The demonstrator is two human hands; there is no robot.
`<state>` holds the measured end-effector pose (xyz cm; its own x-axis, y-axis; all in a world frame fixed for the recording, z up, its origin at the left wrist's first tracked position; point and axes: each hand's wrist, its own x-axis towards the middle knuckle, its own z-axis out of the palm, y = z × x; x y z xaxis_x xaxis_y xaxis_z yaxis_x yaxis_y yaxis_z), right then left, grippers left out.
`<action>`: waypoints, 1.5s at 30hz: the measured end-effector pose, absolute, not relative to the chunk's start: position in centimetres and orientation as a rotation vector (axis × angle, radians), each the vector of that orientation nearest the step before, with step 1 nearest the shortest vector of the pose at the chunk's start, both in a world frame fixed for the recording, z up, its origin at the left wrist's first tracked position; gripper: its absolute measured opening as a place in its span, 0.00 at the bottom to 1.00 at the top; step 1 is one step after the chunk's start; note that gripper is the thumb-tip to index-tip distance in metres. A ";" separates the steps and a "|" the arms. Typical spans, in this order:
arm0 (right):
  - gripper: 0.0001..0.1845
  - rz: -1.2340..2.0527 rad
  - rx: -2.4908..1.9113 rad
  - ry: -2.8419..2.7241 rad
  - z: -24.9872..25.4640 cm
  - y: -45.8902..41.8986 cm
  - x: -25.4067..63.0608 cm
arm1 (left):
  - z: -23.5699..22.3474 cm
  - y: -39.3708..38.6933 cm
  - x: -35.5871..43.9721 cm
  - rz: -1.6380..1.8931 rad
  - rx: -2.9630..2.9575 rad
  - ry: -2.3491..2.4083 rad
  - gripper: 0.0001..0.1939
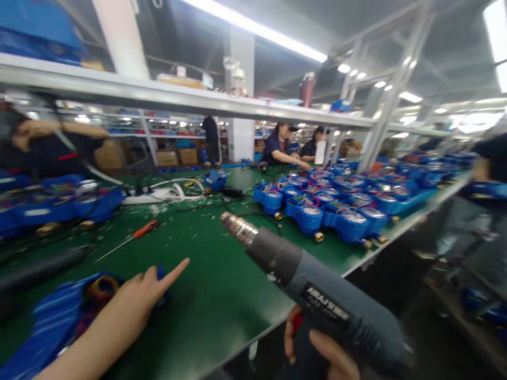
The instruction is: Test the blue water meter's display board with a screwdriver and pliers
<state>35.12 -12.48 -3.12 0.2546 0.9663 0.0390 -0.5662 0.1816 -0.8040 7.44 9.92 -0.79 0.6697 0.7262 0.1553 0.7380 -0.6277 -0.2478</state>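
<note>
Our right hand (330, 351), five o'clock, grasps a grey heat gun (317, 290) by its handle, finger at the red trigger (298, 323), nozzle (240, 229) towards ten. Our left hand (144, 290), eight o'clock, index finger extended, overlaps a wired blue casing (55, 322); we can't tell whether it grips. Orange-handled screwdriver (146, 229) on the green bench (214, 295), between eight and nine. Rows of blue units (309, 214) at three.

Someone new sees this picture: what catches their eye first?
First, the big heat gun in the right hand, right of centre, its metal nozzle pointing up and left over the green bench. Next, the left hand at lower left, forefinger stretched out, by a blue housing. Beyond the heat gun, more blue housings crowd the bench's right side.
</note>
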 end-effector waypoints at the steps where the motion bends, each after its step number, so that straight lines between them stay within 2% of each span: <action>1: 0.14 1.170 -0.777 -0.675 -3.0 -12.7 35.2 | 0.4 9.5 7.4 0.019 -2.638 -1.180 0.45; 3: 0.12 1.081 -0.798 -0.759 -2.7 -12.8 35.4 | 2.3 9.4 7.1 0.148 -2.712 -1.272 0.42; 9: 0.12 0.996 -0.910 -0.747 -2.1 -13.0 35.6 | 4.6 9.5 6.5 0.381 -2.799 -1.319 0.49; 13: 0.11 1.012 -0.937 -0.734 -2.3 -13.1 35.7 | 4.1 6.9 7.4 0.342 -2.634 -1.378 0.38; 15: 0.11 1.011 -0.957 -0.714 -2.3 -13.0 35.7 | 3.7 5.8 7.7 0.321 -2.557 -1.405 0.35; 18: 0.10 0.985 -0.980 -0.708 -2.0 -12.9 35.7 | 3.6 5.6 7.6 0.333 -2.505 -1.436 0.36; 21: 0.10 1.018 -0.983 -0.721 -1.9 -12.9 35.6 | 4.0 6.8 7.3 0.375 -2.506 -1.447 0.44; 23: 0.10 1.030 -1.000 -0.681 -2.1 -12.9 35.5 | 4.1 7.5 7.3 0.385 -2.504 -1.447 0.46; 32: 0.10 1.009 -0.960 -0.728 -2.0 -12.3 35.5 | 2.5 6.2 9.7 0.225 -2.254 -1.451 0.40; 45: 0.11 0.996 -0.951 -0.731 -1.6 -12.4 35.6 | 1.5 7.7 9.0 0.191 -2.175 -1.431 0.30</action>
<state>35.55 -12.37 -1.61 0.3790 0.9216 0.0838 -0.3561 0.2288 -0.9060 9.02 7.72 1.48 0.4304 0.8875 0.1646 0.8134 -0.3024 -0.4969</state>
